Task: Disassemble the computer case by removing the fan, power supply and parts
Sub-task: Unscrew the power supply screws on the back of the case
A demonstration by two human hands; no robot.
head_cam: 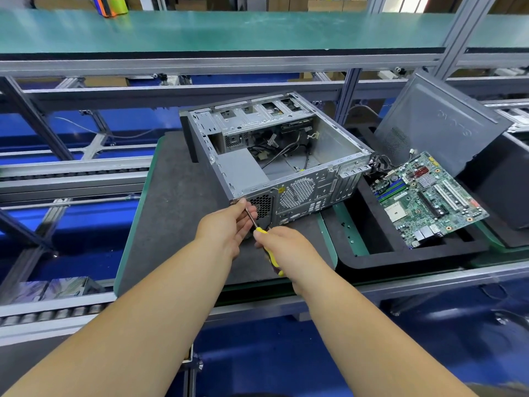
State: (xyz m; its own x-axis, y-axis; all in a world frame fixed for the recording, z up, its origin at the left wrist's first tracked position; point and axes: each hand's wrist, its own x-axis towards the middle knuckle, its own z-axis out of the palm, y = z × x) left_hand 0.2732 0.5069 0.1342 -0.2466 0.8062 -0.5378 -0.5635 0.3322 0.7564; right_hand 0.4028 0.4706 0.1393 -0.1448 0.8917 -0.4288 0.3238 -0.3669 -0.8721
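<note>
On the dark work mat (177, 196) sat the computer case (274, 156), open side up, its rear panel facing the person. At the near rear corner the screwdriver (266, 242) was set — right hand (286, 247) closed around its yellow handle, left hand (229, 224) pinching the shaft near the tip. Should the tip slip off the screw, I'd guess the left fingers would take it. The motherboard (426, 199) lay apart in the foam tray (372, 253).

One case (286, 156), one motherboard (426, 196), one screwdriver (267, 247).

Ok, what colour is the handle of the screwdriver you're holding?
Yellow with black, on the screwdriver gripped in the right hand; seen in the head view.
</note>
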